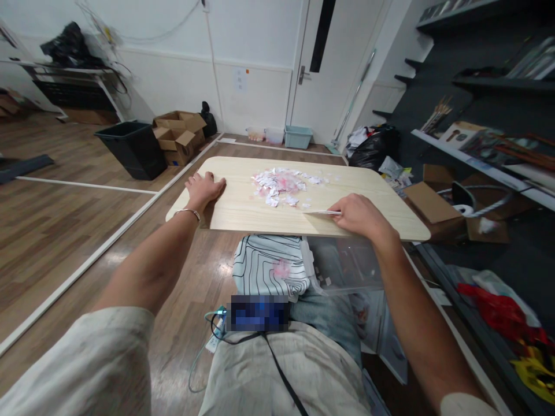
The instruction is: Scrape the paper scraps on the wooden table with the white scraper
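White cloth [271,266] with black lines lies over your lap, just under the near edge of the table [243,216], with a clear tub [347,263] beside it on the right. At that edge your right hand [358,215] is closed around a thin white card [321,213], which lies flat on the wood and points left. Your left hand [203,189] rests palm down at the table's left edge, fingers loosely spread, holding nothing. Pink and white paper scraps [281,186] sit heaped mid-table, between the hands and just beyond the card. Farther off, a black bin [132,147] and cardboard boxes [177,136] stand on the floor at left; a white door [333,63] stands behind.
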`<state>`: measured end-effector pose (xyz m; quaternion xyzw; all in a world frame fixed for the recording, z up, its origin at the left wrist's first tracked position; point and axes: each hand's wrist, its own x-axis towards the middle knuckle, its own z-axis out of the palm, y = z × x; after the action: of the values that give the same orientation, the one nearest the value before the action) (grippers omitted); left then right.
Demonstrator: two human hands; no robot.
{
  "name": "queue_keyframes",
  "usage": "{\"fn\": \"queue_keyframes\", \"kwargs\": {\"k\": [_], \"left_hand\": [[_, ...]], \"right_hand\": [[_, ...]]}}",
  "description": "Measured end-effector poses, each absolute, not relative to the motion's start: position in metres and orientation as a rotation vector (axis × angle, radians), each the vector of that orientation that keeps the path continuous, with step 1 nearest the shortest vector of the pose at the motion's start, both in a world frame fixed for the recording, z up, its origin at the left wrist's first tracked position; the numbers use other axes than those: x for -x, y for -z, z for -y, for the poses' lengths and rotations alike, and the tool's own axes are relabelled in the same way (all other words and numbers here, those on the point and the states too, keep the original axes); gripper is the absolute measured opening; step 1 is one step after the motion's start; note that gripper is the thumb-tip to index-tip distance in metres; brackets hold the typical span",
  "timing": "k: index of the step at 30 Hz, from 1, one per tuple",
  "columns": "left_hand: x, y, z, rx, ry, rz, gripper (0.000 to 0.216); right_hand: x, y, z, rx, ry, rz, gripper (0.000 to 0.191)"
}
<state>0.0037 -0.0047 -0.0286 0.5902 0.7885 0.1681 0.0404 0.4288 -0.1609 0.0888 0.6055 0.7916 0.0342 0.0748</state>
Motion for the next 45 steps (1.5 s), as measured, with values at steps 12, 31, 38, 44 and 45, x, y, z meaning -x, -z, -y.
{"fn": "queue_keyframes", "kwargs": {"k": [12, 31, 38, 44, 45], "left_hand": [[-0.007, 0.028, 0.008, -1.811, -0.487, -2.433, 0.087], [-0.008, 0.027, 0.01, -1.822, -0.502, -2.429, 0.088], [-0.008, 0.028, 0.008, -1.811, -0.486, -2.436, 0.088], [-0.005, 0.031, 0.004, -1.805, -0.496, -2.445, 0.089], [-0.005, 0.031, 0.004, -1.804, -0.497, -2.445, 0.089]], "right_hand": [[-0.422, -0.105, 0.149, -1.883, -0.033, -2.324, 0.033], [-0.441, -0.109, 0.142, -1.774, 0.134, -2.411, 0.029], [-0.483, -0.094, 0.14, -1.753, 0.431, -2.649, 0.042], [-0.48, -0.09, 0.134, -1.91, 0.513, -2.748, 0.057], [-0.472, -0.09, 0.133, -1.879, 0.529, -2.745, 0.053]]}}
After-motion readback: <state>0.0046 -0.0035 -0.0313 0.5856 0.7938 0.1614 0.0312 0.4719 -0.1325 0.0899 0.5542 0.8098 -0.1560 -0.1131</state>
